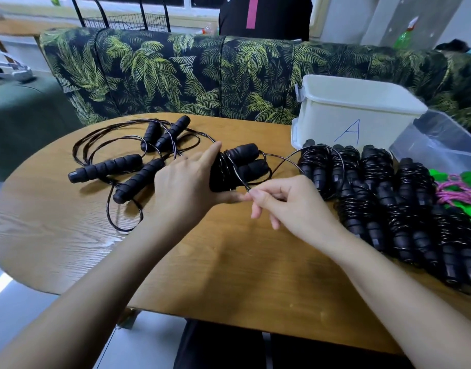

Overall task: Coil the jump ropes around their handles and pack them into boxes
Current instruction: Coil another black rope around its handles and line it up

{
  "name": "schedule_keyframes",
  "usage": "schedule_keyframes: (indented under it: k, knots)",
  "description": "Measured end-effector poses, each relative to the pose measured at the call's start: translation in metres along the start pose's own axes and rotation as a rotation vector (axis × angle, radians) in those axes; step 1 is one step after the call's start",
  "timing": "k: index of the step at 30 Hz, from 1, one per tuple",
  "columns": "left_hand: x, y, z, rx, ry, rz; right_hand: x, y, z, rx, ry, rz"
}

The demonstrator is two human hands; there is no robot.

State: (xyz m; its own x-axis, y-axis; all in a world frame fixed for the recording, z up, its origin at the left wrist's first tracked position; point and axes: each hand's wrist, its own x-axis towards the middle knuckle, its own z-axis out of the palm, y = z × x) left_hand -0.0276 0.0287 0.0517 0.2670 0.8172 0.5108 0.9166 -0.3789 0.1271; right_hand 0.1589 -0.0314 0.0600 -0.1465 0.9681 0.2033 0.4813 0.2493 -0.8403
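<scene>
**Mid-coil on 1 rope, packing not yet begun**

We are in the coiling step. Our left hand [186, 182] wraps around a pair of black handles [246, 153] held side by side just above the worktop [229, 262], thumb and fingers clamping the turns of cord [224, 167] already wound around them. Our right hand [285, 201] pinches the free run of that cord between thumb and forefinger, close to the left thumb, with a slack loop arcing away to the right.

To the left lie 2 loose ropes [106, 167], their 4 handles and cords tangled on the wood. To the right sit rows of finished bundles [388, 209], and beyond them some green and pink ropes [458, 187] at the edge of view. A white box [357, 110] marked "A" and a clear box [439, 139] stand behind the bundles; we cannot see whether anything is inside either.

Next, we judge, the right hand has to carry the slack around the handles under steady tension while the left thumb pins each turn. The cord looks springy, so the last loop needs tucking or it may unwind. Then 2 more ropes, then boxing.
</scene>
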Motion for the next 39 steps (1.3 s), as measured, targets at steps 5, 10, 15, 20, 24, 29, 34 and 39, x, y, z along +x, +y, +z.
schedule_keyframes:
  k: [5, 10, 15, 20, 24, 29, 34, 39]
  knots:
    - [-0.002, -0.003, -0.007, -0.29, -0.063, -0.055, -0.001, 0.008, 0.0, 0.06, -0.053, 0.104]
    - [-0.006, -0.003, -0.003, -0.607, -0.125, -0.193, 0.006, 0.009, 0.006, 0.166, -0.049, 0.191]
    - [-0.01, 0.001, 0.0, -1.034, -0.26, -0.304, 0.009, 0.01, 0.024, 0.25, 0.077, 0.247]
    - [-0.009, -0.001, -0.008, -1.121, -0.335, -0.313, 0.018, 0.012, 0.021, 0.09, 0.246, 0.321]
    - [-0.008, -0.003, -0.011, -1.095, -0.382, -0.286, 0.023, 0.01, 0.013, -0.163, 0.348, 0.207]
    - [-0.006, -0.003, -0.012, -1.08, -0.457, -0.239, 0.026, 0.011, -0.004, -0.683, 0.223, -0.357]
    - [0.001, 0.001, -0.023, -1.035, -0.608, -0.149, 0.033, 0.023, -0.021, -0.844, 0.154, -0.894]
    - [0.012, -0.008, -0.023, -1.441, -0.731, -0.488, 0.021, 0.025, -0.023, -0.474, 0.272, -0.62]
